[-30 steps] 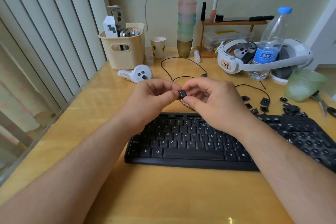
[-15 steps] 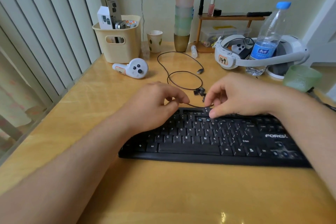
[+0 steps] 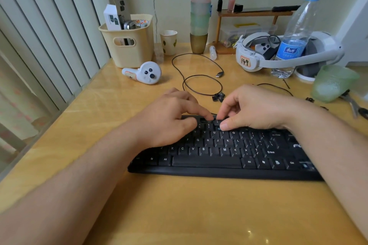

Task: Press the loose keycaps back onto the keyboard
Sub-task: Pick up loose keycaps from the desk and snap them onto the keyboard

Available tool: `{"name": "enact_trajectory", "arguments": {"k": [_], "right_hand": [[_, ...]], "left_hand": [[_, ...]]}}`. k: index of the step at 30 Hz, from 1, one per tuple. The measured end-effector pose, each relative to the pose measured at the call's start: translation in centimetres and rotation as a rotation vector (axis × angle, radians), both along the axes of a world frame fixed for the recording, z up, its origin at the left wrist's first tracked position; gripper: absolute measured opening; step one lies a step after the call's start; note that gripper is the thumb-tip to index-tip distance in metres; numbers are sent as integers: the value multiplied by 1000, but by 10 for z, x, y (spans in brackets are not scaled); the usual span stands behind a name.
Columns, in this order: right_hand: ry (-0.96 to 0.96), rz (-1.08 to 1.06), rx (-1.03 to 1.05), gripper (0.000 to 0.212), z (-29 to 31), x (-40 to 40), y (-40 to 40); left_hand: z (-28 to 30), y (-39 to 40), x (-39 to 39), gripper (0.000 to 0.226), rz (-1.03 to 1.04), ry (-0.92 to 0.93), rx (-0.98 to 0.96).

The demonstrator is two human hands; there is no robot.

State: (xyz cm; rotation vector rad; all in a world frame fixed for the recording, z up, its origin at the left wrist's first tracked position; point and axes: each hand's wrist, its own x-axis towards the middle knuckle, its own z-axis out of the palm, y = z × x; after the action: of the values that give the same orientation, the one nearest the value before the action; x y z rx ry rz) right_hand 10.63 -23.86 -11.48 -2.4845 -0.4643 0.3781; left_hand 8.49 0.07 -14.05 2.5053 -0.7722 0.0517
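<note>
Both hands are down on the top rows of the keyboard [image 3: 219, 153]. The left hand [image 3: 169, 119] lies with fingers extended, index tip pressing beside an open socket; the right hand [image 3: 253, 109] curls its grip down on a keycap [image 3: 217, 121] just right of that fingertip, though whether it pinches or merely presses, I cannot tell. Risk: a cap seated crooked could jam or pop free under uneven pressure. More loose keycaps [image 3: 218, 97] sit just beyond the grip, by a cable [image 3: 199, 77]. Glossy yellow tabletop [image 3: 199, 215], blinds to the left.
</note>
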Motion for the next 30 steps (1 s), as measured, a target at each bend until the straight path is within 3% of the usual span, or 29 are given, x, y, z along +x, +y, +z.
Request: {"name": "enact_trajectory", "arguments": {"k": [8, 30], "right_hand": [[22, -20, 4, 12, -3, 1, 2], [-26, -139, -5, 12, -7, -10, 11]], "left_hand": [[-2, -3, -3, 50, -46, 12, 123], [-2, -3, -5, 50, -39, -18, 179]]}}
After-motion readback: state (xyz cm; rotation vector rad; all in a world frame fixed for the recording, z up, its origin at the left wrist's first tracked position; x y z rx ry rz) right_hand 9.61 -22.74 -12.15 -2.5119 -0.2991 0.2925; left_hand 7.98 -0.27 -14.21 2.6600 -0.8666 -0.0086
